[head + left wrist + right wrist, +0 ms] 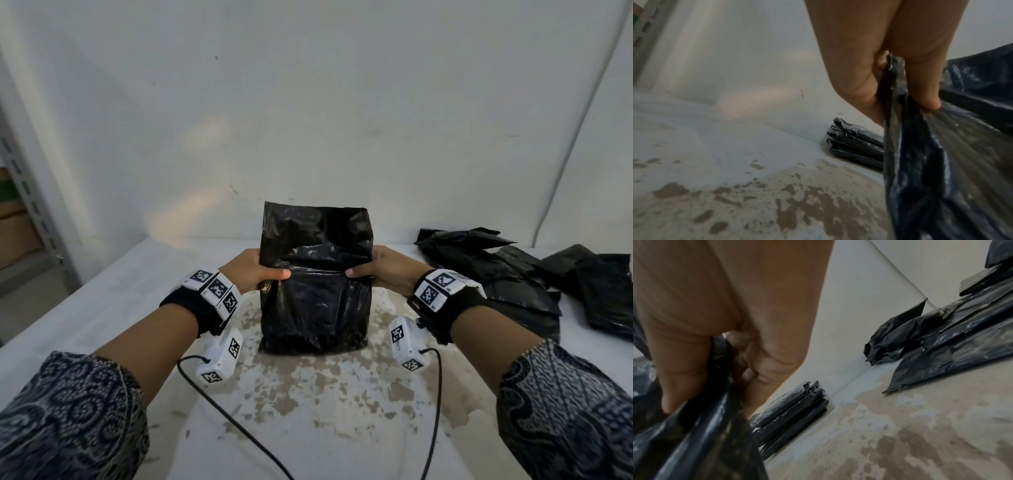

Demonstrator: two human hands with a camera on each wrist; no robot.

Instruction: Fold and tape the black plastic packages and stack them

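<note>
A black plastic package point(315, 277) stands upright over the middle of the table, held between both hands. My left hand point(255, 274) pinches its left edge, thumb on the front and fingers behind. My right hand point(378, 272) pinches the right edge the same way. In the left wrist view the thumb and fingers point(925, 91) clamp the black plastic point(937, 170). In the right wrist view the fingers point(764, 356) curl round the plastic point(701, 434). A neat stack of folded black packages point(856, 146) point(793, 408) lies against the back wall, hidden behind the held package in the head view.
A loose pile of flat black packages point(507, 274) point(953, 340) covers the table's right side. The white table point(325, 404) has worn brown patches. Two cables point(233, 421) trail from the wrist cameras across the near table. A metal shelf point(30, 205) stands at the left.
</note>
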